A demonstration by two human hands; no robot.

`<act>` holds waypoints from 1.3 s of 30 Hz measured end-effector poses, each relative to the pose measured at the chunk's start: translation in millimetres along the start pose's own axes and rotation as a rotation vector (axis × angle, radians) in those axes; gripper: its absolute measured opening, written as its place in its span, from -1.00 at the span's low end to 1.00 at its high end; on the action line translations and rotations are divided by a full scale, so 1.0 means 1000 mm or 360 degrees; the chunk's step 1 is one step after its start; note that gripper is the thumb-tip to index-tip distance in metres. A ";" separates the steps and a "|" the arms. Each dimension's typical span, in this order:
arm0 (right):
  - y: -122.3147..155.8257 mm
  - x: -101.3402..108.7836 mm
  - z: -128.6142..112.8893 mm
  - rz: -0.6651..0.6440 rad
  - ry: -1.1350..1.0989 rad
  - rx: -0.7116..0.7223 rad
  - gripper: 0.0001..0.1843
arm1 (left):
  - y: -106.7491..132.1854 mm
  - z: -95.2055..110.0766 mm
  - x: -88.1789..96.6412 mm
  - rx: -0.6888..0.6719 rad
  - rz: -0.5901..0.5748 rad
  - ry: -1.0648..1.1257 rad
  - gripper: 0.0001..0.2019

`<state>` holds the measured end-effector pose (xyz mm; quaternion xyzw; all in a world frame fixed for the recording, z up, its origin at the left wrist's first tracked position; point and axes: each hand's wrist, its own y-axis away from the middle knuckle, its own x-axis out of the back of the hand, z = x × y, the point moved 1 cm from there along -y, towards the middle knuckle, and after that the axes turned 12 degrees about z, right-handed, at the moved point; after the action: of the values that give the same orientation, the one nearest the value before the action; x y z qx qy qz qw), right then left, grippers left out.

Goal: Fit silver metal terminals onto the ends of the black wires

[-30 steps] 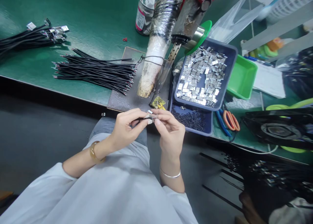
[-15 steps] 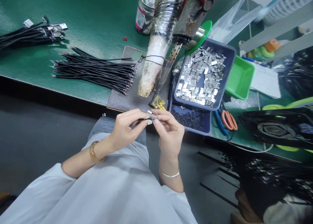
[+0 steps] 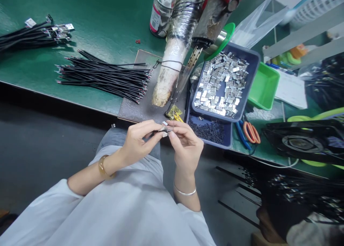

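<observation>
My left hand (image 3: 139,140) and my right hand (image 3: 185,144) meet just below the front edge of the green table (image 3: 102,20). Both pinch a small metal connector piece (image 3: 164,127) between fingertips; a thin dark cable end seems to run into it from the left hand. Each hand is closed in a pinch. Right behind them a dark work plate (image 3: 142,106) lies on the table with a wrapped tool holder (image 3: 172,67) on it.
A pile of black cables (image 3: 104,77) lies left of the plate, another bundle (image 3: 32,36) at far left. A dark blue tray of metal shells (image 3: 223,83) sits right, over a tray of small black parts (image 3: 209,129). Green bin (image 3: 264,86), orange scissors (image 3: 251,131), jar (image 3: 159,13).
Almost nothing: the hands stay together at the same spot on the small piece; the view has shifted slightly.
</observation>
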<state>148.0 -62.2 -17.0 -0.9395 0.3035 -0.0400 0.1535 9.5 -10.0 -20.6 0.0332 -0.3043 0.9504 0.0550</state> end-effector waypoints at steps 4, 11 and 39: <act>0.000 0.000 -0.001 0.0016 0.0047 0.0053 -0.85 | 0.000 -0.001 0.000 -0.0005 -0.0015 -0.0009 -0.95; 0.002 0.001 -0.003 0.0010 0.0154 0.0124 -0.84 | 0.001 -0.001 0.001 -0.0009 -0.0027 -0.0019 -0.95; 0.015 0.002 -0.007 0.0148 0.0471 0.0517 -0.84 | 0.002 0.012 -0.003 0.0667 -0.0225 0.0355 -0.83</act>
<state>140.0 -76.7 -15.6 -0.8714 0.3552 -0.2186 0.2584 12.5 -19.4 -12.3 -0.0402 -0.0896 0.9843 0.1465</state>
